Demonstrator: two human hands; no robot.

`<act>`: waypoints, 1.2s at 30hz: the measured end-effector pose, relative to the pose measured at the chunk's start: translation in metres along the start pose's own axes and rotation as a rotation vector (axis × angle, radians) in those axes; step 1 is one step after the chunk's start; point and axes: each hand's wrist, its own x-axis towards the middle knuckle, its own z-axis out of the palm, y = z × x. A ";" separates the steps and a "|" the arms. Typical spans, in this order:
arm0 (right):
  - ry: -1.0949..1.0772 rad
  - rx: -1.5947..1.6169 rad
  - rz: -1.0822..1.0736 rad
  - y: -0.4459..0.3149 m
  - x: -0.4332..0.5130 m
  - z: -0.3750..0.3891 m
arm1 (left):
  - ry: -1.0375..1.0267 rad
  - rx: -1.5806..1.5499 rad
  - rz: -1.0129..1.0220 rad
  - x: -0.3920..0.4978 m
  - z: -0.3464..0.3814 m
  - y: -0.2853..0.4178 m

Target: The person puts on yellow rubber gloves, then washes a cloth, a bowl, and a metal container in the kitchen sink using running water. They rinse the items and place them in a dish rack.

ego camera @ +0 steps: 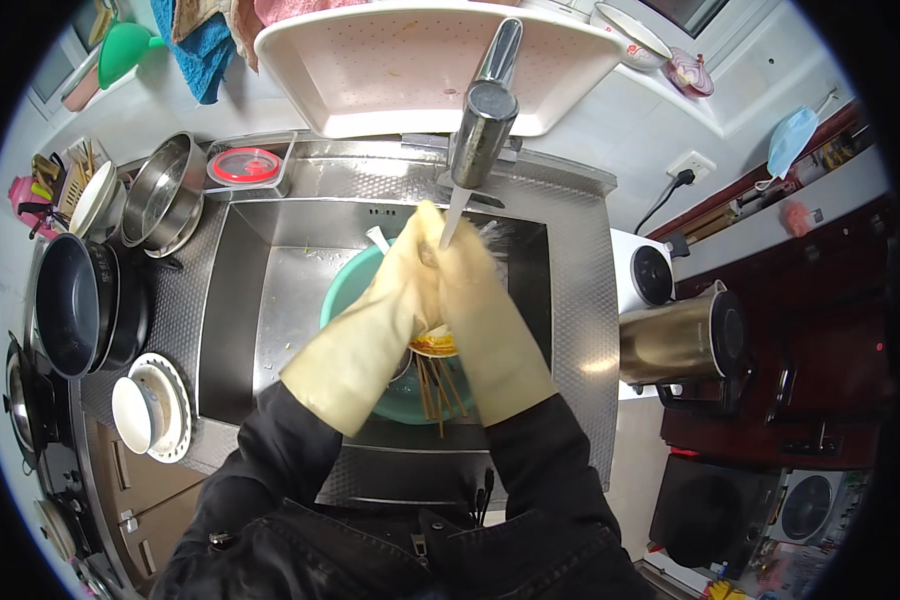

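Observation:
Pale yellow rubber gloves cover both hands, which meet under the faucet (484,112). Water (455,216) from its spout runs onto them and splashes to the right. My left hand (409,259) presses against my right hand (466,255), fingers pointing to the back of the sink. Whether anything lies between the palms is hidden. Beneath them a green basin (343,279) sits in the stainless steel sink (292,274). In the basin are several wooden chopsticks (442,390) and a dish with an orange-yellow patterned rim (435,343). A white handle (378,238) leans at the basin's back edge.
Dark pans (71,304), metal pots (166,191) and stacked white bowls (139,412) crowd the left counter. A lidded plastic container (246,166) stands behind the sink. An electric kettle (671,337) lies to the right. Above hangs a white drain tray (390,67).

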 end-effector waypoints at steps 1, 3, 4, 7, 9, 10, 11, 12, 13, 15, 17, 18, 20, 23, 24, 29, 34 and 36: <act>0.038 0.021 -0.078 -0.004 -0.002 -0.027 | 0.302 -0.095 -0.094 -0.026 0.053 -0.020; 0.215 0.314 0.173 0.006 0.001 -0.023 | 0.045 -0.159 -0.061 -0.037 0.040 -0.021; 0.105 0.403 0.199 0.005 -0.004 -0.019 | -0.082 -0.200 -0.024 -0.038 0.026 -0.017; -0.115 0.731 0.264 -0.002 -0.032 -0.007 | -0.107 -0.196 0.299 -0.012 -0.025 -0.008; -0.084 1.058 0.279 0.002 -0.044 0.012 | -0.042 -0.014 0.399 -0.003 -0.008 -0.018; 0.022 0.911 0.203 -0.002 -0.052 0.016 | 0.075 0.044 0.397 -0.009 0.015 -0.023; 0.085 0.819 0.166 -0.004 -0.054 0.019 | 0.194 0.102 0.405 -0.014 0.031 -0.026; 0.125 0.720 0.124 -0.004 -0.055 0.023 | 0.245 0.157 0.441 -0.015 0.037 -0.028; 0.152 0.622 0.097 -0.001 -0.055 0.024 | 0.274 0.198 0.444 -0.015 0.042 -0.030; 0.172 0.434 0.065 0.004 -0.056 0.034 | 0.335 0.274 0.476 -0.021 0.051 -0.025; 0.140 0.316 0.080 0.011 -0.051 0.033 | 0.283 0.304 0.413 -0.011 0.038 -0.017; 0.125 0.297 0.112 0.018 -0.047 0.024 | 0.234 0.348 0.389 -0.013 0.043 -0.020; -0.040 0.396 0.199 0.028 -0.043 0.003 | 0.198 0.472 0.340 -0.019 0.048 -0.024; -0.271 0.447 0.286 0.015 -0.051 -0.019 | 0.202 0.930 0.472 -0.025 0.027 -0.020; -0.262 0.416 0.320 0.005 -0.055 -0.028 | 0.283 0.995 0.295 -0.038 0.043 -0.019; -0.208 -0.537 -0.264 -0.004 -0.059 -0.029 | 0.178 0.560 -0.033 -0.028 0.005 0.002; 0.062 -0.315 0.156 -0.044 -0.055 0.005 | 0.376 0.241 0.142 -0.017 0.028 -0.020; 0.089 -0.511 0.125 -0.020 -0.025 0.000 | 0.495 0.263 0.211 -0.018 0.033 -0.024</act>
